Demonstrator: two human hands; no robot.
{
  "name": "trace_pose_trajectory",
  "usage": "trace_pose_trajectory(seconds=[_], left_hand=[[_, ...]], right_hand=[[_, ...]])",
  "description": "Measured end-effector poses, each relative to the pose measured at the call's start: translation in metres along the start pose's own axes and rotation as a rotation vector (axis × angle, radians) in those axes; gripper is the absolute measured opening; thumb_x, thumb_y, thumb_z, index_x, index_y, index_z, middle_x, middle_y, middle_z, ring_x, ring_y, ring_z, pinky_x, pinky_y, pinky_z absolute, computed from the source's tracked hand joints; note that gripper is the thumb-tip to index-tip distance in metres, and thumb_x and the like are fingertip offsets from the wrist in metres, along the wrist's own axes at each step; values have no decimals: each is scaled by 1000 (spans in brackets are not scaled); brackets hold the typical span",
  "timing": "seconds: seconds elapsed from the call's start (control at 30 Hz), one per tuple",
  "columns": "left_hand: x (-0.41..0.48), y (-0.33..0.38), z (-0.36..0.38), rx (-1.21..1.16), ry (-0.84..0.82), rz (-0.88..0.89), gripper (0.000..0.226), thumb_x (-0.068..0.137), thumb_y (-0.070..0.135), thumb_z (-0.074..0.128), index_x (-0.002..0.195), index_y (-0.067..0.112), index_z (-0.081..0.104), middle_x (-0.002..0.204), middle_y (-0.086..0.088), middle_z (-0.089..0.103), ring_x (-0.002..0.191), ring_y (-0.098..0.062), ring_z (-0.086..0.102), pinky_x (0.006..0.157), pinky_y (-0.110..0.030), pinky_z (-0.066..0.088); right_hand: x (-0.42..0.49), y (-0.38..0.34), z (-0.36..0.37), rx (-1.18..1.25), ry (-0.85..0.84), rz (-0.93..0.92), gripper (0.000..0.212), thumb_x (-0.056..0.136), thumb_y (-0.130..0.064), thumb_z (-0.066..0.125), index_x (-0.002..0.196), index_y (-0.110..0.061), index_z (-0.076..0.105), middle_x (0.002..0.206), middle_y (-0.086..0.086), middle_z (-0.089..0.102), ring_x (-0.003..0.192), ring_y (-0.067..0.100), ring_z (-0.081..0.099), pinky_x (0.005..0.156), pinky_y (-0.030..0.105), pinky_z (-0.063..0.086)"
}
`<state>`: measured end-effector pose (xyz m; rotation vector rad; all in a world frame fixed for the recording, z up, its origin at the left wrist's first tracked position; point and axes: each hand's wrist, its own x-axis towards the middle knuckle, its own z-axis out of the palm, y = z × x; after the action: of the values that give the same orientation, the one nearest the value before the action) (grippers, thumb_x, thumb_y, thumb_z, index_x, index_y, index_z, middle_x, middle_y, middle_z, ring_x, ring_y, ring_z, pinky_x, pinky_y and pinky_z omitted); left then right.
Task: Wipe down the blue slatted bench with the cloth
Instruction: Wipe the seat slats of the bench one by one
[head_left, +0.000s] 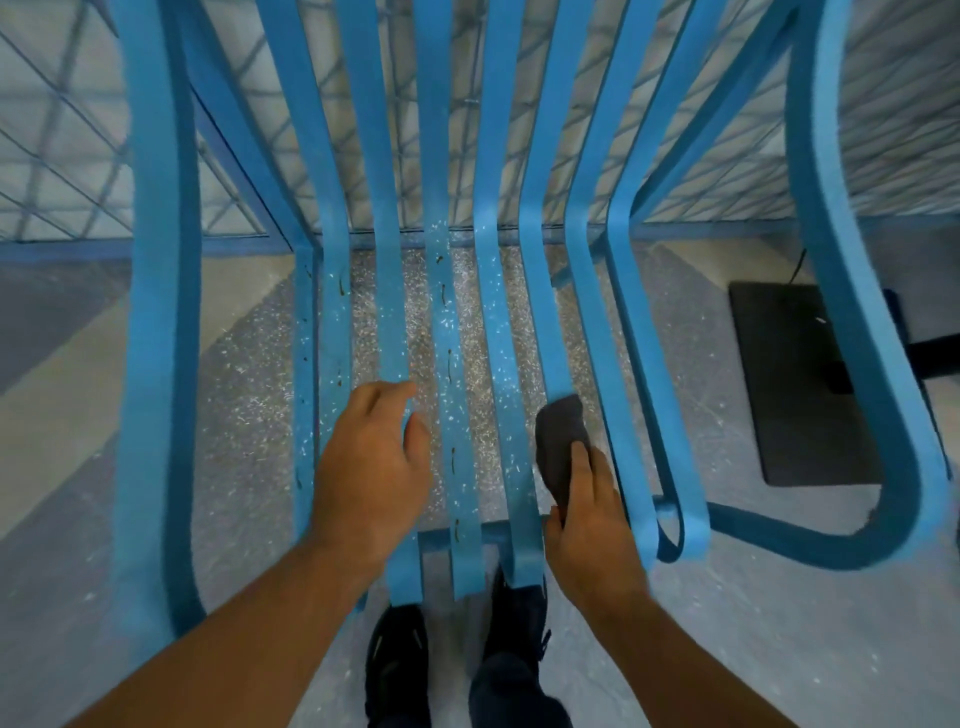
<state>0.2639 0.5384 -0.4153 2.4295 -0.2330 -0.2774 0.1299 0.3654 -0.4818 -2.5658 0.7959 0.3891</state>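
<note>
The dark grey cloth (558, 436), judged soft and light, is pinched bunched in the right grip (592, 519) against a slat (540, 322) of the rigid blue slatted bench (156, 312). Another slat (389, 322) is clasped by the left grip (371, 467).

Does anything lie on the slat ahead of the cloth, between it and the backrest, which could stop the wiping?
Nothing visible does. The right hand holds the cloth on one slat of the bench; ahead of it that slat bears only pale specks. The left hand grips a slat farther left.

Left hand (371, 467) curled on a slat (389, 312), right hand (592, 525) pinching the cloth (558, 436)
</note>
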Motion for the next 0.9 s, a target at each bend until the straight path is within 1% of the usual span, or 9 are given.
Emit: trace_pose_trajectory(seconds=[0.07,0.13,0.23,0.33,0.5,0.6,0.7,0.8,0.9], left_hand=[[-17,-3,5,-12,-19,-5,33,95,15,55,127,9,57,124,-6,56,109,-21,56,91,-24,37],[-28,-5,11,-13,-22,-9,36,94,17,56,129,8,56,126,-8,56,112,-22,56,93,-24,37],[-37,-5,16,-22,-22,-18,40,95,22,53,134,10,51,131,-7,54,115,-20,53,95,-25,36],[-45,-3,19,4,-27,-15,41,95,23,52,134,9,50,131,-8,53,116,-21,53,94,-26,37],[-59,4,17,52,-42,-50,40,96,22,53,133,8,51,131,-8,53,119,-22,50,92,-25,34],[-66,5,14,47,-62,-46,38,96,23,51,131,8,54,128,-8,55,117,-22,51,92,-25,37],[-70,5,9,27,-70,-35,35,97,23,51,128,8,56,124,-8,57,113,-23,53,91,-28,39],[-71,2,4,23,-81,-31,35,97,25,51,128,11,56,124,-6,56,112,-21,54,89,-25,38],[-71,-5,2,26,-94,-27,36,97,27,51,130,13,55,126,-4,56,112,-18,54,88,-24,37]], right_hand=[[2,2,3,-30,-12,-10,83,92,-13,58,154,-18,4,159,10,14,139,32,31,108,40,38],[7,2,6,-45,19,-10,84,91,-18,61,152,-20,3,155,12,21,133,34,40,102,43,44],[11,0,9,-81,56,15,83,95,-30,55,151,-24,-7,150,13,28,118,35,55,88,47,55],[5,4,8,-80,34,22,84,97,-24,52,153,-22,-10,151,13,28,112,34,58,84,44,56],[-50,16,-7,140,-42,29,65,100,-26,46,155,-23,12,155,7,31,118,32,55,95,45,51],[-95,29,-13,336,-180,184,47,100,-32,43,147,-29,38,124,6,62,98,24,66,88,44,55],[-136,42,-18,653,-328,385,24,99,-30,50,117,-40,62,103,3,71,96,19,68,89,42,55],[-156,58,-23,812,-289,524,16,92,-23,62,104,-31,71,98,-5,75,100,14,67,101,38,47],[-149,57,-27,1216,-244,672,24,80,-25,64,100,-16,73,100,11,74,101,31,68,100,50,45]])
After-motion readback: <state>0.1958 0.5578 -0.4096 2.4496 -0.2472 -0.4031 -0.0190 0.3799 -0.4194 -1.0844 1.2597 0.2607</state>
